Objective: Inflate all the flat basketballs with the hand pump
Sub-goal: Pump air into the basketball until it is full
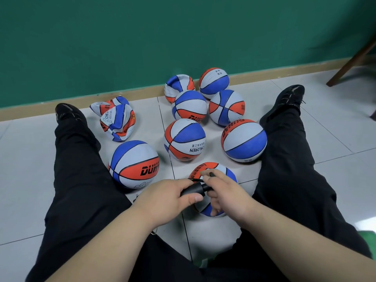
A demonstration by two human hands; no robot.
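At near centre, left hand (168,198) grips the hand pump (194,189), right hand (224,193) pinches its hose (212,174) atop a basketball (210,166). Crumpled basketballs (116,119) lie far left.

1. The scene is being lit brightly and evenly by soft light from overhead.
2. Short, soft-edged shadows are being cast on the floor (335,139) beneath the basketballs (184,139) and along the legs (81,169).
3. The skirting board (122,94) is being bent and tilted by wide-angle distortion.
4. The forearms (305,241) are being stretched and slightly softened at the lower edge, while the centre is being rendered sharply.
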